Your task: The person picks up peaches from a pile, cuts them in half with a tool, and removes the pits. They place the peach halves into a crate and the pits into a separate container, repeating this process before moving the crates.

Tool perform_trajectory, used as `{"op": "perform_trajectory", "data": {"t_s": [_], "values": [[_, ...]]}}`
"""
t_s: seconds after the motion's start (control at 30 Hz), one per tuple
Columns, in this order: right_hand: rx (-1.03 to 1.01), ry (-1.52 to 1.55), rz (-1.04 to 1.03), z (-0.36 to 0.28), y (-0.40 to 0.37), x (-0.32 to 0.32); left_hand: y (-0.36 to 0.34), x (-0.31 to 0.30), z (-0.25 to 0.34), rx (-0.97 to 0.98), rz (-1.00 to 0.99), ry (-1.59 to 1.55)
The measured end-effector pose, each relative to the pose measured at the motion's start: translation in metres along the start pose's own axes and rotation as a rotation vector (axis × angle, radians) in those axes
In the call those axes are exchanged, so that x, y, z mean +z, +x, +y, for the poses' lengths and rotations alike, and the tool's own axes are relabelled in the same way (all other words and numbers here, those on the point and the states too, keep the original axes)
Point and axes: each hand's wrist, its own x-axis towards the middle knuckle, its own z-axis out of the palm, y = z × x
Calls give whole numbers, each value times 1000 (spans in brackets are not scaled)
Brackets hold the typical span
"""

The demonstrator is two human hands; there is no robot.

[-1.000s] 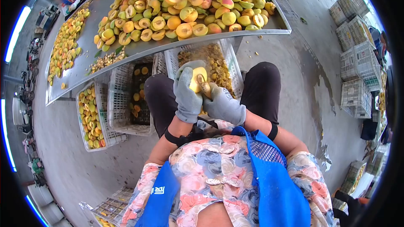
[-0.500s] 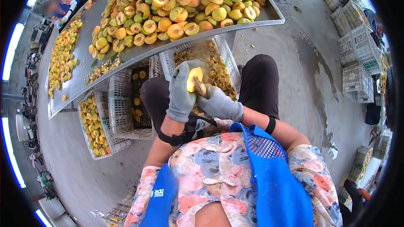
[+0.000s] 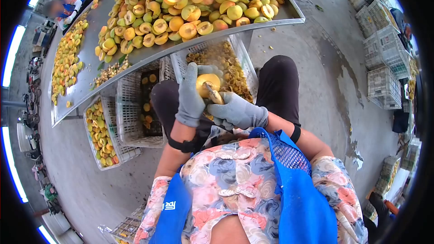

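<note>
My left hand (image 3: 189,94), in a grey glove, is wrapped round a yellow peach half (image 3: 207,81), cut face turned up toward me. My right hand (image 3: 239,110), gloved the same way, is closed on a small hand tool (image 3: 216,96) with a brownish handle. The tool's narrow metal tip lies against the middle of the peach half. Both hands are above my lap, close to the near end of a white crate (image 3: 243,56) of curled peach scraps (image 3: 230,70).
A metal table (image 3: 289,17) ahead bears a big heap of halved peaches (image 3: 181,9) and a smaller pile (image 3: 70,63). Beneath its left side are a crate with a dark bottom (image 3: 129,129) and a crate of peach halves (image 3: 101,138). Stacked crates (image 3: 383,88) line the right; a person (image 3: 74,7) sits far left.
The peach half has tilted so its cut face shows more toward me, and the tool has swung to a new angle on it. My right hand has shifted slightly right.
</note>
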Motion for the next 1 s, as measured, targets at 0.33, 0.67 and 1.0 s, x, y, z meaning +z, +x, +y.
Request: {"op": "perform_trajectory", "data": {"t_s": [0.33, 0.67, 1.0], "values": [[-48, -195, 24, 0, -2, 3, 6, -21, -13, -93, -7, 26], [-400, -746, 358, 48, 28, -7, 17, -23, -34, -172, 206, -241], [-529, -1014, 329, 37, 25, -19, 29, -36, -16, -142, 172, -279]]}}
